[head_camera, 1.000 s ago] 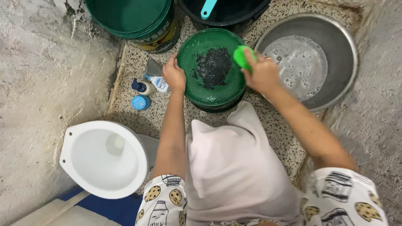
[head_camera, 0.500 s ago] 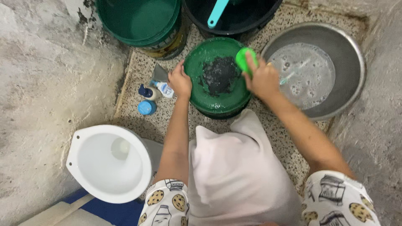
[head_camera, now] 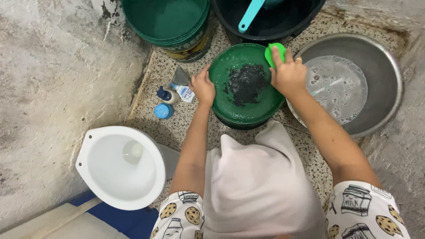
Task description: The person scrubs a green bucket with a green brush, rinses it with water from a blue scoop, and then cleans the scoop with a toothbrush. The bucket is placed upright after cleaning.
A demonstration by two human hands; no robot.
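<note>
Fingers of the right hand (head_camera: pixel 287 75) are closed around a bright green scrubber (head_camera: pixel 274 52), which sticks out above the knuckles and presses on the upper right part of a green basin (head_camera: pixel 230 104). This basin stands on the speckled floor (head_camera: pixel 150 93) in front of the person and has a dark, grainy patch (head_camera: pixel 247 83) in its middle; the scrubber is just beside this patch, at its upper right. The left hand (head_camera: pixel 203 86) grips the left rim of the same basin, fingers curled together over the edge.

Left of the basin, near the left hand, three small containers stand close together: a white bottle (head_camera: pixel 183 93) with a blue label lying tilted, a bottle with a dark blue pump top (head_camera: pixel 163 94), and a round light blue cap (head_camera: pixel 164 110) seen from above. Behind them a green bucket (head_camera: pixel 168 22) shows a yellow band with print on its side. A black bucket (head_camera: pixel 270 20) with a turquoise handle (head_camera: pixel 251 15) inside stands next to it. Right of the green basin, a large metal bowl (head_camera: pixel 394 88) holds soapy water.

Both forearms reach forward from the knees, the left one almost straight, the right one slanting inward, wrist bent down. A white toilet bowl (head_camera: pixel 119 166) is at the lower left.
</note>
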